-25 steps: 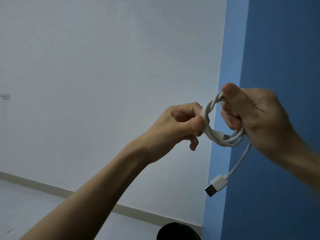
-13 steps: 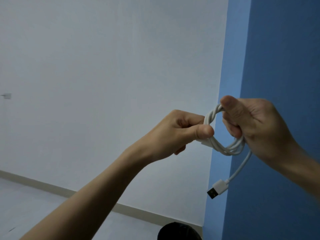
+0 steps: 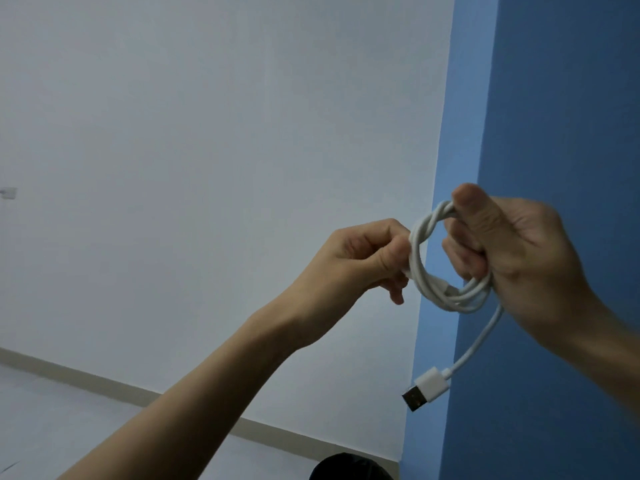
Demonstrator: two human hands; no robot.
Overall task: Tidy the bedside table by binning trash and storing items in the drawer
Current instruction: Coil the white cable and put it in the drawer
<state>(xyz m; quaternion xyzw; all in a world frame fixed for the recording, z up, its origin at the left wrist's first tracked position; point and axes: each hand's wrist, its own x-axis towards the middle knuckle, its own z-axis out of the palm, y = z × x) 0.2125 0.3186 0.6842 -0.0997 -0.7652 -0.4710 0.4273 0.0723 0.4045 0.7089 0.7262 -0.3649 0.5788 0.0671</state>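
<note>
Two hands work one white USB cable, wound into a small coil and held up in the air in front of a white wall and a blue wall. The likeliest failure is the coil springing open: several loops sit loose, and if either pinch slackens they could fan out and tangle. The free tail with its USB plug dangles at about 6 o'clock from the coil and could swing or snag. The left hand is closed, pinching the coil's 9 o'clock side. The right hand is clamped on the 3 o'clock side, thumb pressed over the top strands, fingers curled through the loop. Neither drawer nor bedside surface is in view.
</note>
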